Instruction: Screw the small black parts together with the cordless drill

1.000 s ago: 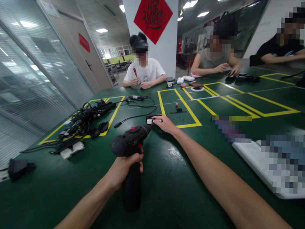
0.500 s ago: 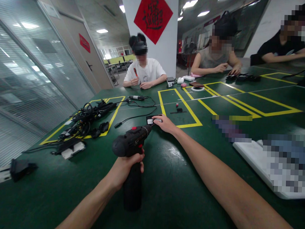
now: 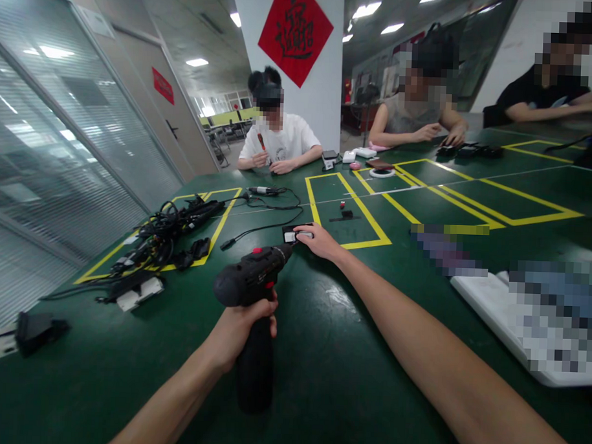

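My left hand (image 3: 251,327) is wrapped round the handle of a black cordless drill (image 3: 248,275) with red buttons. The drill lies nearly level, its chuck pointing away and to the right. At its tip is a small black box with a white label (image 3: 289,237), resting on the green table. Fingers of my right hand (image 3: 319,241) press on the box's right side and hold it. Whether the bit touches the box is too small to tell. Just beyond my right hand lie a small black piece (image 3: 347,214) and a tiny red object (image 3: 342,204).
A heap of black cables and adapters (image 3: 174,234) lies at the left. Loose black-and-white parts (image 3: 141,293) sit nearer. A cable (image 3: 261,227) runs towards the box. A white tray (image 3: 491,313) stands at the right. Several people sit across the table (image 3: 319,385); one holds a screwdriver (image 3: 261,142).
The view has shifted very slightly. Both hands, the drill and the box keep almost the same places relative to each other.
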A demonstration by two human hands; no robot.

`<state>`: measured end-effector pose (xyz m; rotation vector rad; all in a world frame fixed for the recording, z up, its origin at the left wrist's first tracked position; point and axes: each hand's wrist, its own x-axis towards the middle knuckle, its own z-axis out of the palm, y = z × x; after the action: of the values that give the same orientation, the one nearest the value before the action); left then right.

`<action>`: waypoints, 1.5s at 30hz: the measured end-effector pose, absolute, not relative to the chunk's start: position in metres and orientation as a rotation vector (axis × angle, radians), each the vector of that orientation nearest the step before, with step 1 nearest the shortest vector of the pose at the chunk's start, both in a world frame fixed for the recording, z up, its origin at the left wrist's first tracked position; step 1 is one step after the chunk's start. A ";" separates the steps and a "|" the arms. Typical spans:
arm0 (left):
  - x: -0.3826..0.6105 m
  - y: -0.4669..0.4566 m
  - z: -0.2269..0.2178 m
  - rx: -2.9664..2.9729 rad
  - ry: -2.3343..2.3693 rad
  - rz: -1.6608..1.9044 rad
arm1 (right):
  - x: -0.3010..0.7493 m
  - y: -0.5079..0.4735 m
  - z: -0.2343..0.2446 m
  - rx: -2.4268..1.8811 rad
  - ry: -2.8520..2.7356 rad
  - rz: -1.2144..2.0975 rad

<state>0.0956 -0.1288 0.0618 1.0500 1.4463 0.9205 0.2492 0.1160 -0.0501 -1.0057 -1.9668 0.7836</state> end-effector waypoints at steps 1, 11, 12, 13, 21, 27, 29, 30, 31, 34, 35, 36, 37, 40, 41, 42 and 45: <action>0.095 -0.129 0.062 1.050 1.446 0.922 | 0.249 0.116 -0.050 -1.005 -1.967 0.782; 0.095 -0.130 0.061 1.040 1.441 0.933 | 0.250 0.116 -0.050 -1.000 -1.966 0.773; 0.095 -0.130 0.060 1.043 1.439 0.929 | 0.249 0.115 -0.050 -1.000 -1.965 0.772; 0.094 -0.129 0.059 1.043 1.439 0.924 | 0.249 0.115 -0.049 -1.000 -1.964 0.771; 0.091 -0.129 0.056 1.046 1.434 0.912 | 0.249 0.115 -0.049 -1.002 -1.959 0.766; 0.091 -0.129 0.057 1.044 1.441 0.893 | 0.249 0.117 -0.051 -0.998 -1.960 0.765; 0.091 -0.129 0.057 1.044 1.442 0.890 | 0.249 0.117 -0.052 -0.996 -1.959 0.765; 0.091 -0.129 0.057 1.045 1.444 0.891 | 0.249 0.117 -0.052 -0.994 -1.959 0.765; 0.091 -0.129 0.057 1.047 1.446 0.891 | 0.249 0.117 -0.052 -0.992 -1.959 0.765; 0.091 -0.129 0.057 1.048 1.441 0.893 | 0.249 0.117 -0.052 -0.986 -1.958 0.765; 0.091 -0.129 0.057 1.047 1.437 0.895 | 0.249 0.117 -0.052 -0.986 -1.958 0.765; 0.091 -0.129 0.057 1.044 1.434 0.896 | 0.249 0.117 -0.052 -0.985 -1.957 0.765; 0.091 -0.129 0.057 1.039 1.433 0.897 | 0.249 0.117 -0.052 -0.985 -1.956 0.765; 0.091 -0.129 0.057 1.021 1.439 0.896 | 0.249 0.116 -0.051 -0.987 -1.951 0.763; 0.091 -0.129 0.057 1.019 1.441 0.895 | 0.249 0.116 -0.051 -0.987 -1.948 0.763; 0.091 -0.128 0.057 1.021 1.441 0.894 | 0.248 0.116 -0.051 -0.987 -1.947 0.763; 0.090 -0.128 0.056 1.026 1.440 0.885 | 0.248 0.116 -0.051 -0.988 -1.943 0.769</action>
<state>0.0904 -0.1277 0.0563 1.0264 1.4401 0.8852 0.2479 0.1162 -0.0512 -0.9879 -1.9431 0.7686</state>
